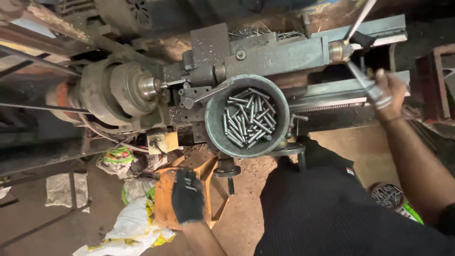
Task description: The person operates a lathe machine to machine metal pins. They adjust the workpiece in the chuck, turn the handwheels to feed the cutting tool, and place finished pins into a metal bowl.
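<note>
From the head camera, the right hand (389,90) is wrapped tight around a lever handle (367,83) at the far end of the lathe (279,57); a firm, even pull with the wrist in line looks like the way to work it smoothly. The right arm reaches out nearly straight, while the gloved left hand (187,196) hangs low with fingers curled loosely, holding nothing, near the wooden stool (166,199) and below the round bowl (215,128) of metal pins (247,116) resting on the lathe.

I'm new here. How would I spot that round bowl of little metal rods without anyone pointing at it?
Find the big grey lathe across the top. Just right of its round chuck, on the machine's front, sits a round, dull green metal bowl. Unlike the flat grey parts around it, it holds loose short steel pins.
</note>
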The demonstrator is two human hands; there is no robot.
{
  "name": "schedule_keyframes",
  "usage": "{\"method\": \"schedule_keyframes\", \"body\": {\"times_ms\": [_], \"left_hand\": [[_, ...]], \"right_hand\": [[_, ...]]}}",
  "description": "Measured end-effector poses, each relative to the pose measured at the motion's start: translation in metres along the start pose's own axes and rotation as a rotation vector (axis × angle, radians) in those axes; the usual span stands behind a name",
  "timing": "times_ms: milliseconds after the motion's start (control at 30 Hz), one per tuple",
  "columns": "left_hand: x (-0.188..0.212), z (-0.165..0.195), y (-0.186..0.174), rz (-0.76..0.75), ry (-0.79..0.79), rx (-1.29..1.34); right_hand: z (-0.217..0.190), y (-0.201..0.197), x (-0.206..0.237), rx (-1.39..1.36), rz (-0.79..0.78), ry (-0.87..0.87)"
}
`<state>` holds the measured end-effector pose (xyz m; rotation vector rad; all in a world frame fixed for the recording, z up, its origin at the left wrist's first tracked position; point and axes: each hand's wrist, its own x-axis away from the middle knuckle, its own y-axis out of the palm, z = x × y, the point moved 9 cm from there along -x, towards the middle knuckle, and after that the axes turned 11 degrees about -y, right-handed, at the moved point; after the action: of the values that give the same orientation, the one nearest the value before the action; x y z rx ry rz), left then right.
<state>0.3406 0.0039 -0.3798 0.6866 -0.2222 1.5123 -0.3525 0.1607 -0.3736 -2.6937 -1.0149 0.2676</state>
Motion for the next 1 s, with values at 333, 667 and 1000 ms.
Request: {"method": "schedule_keyframes", "body": {"times_ms": [333, 667, 1000], "left_hand": [[-0.018, 0.179, 0.201, -0.157, 0.053, -0.11], [-0.052, 0.262, 0.35, -0.06, 0.913, -1.57], [-0.129, 0.228, 0.354, -0.213, 0.815, -1.882]], "right_hand": [[-0.042, 0.054, -0.066, -0.441, -0.398, 0.144], [-0.071, 0.056, -0.072, -0.177, -0.346, -0.305], [-0.066, 0.06, -0.074, -0.292, -0.315, -0.193]]}}
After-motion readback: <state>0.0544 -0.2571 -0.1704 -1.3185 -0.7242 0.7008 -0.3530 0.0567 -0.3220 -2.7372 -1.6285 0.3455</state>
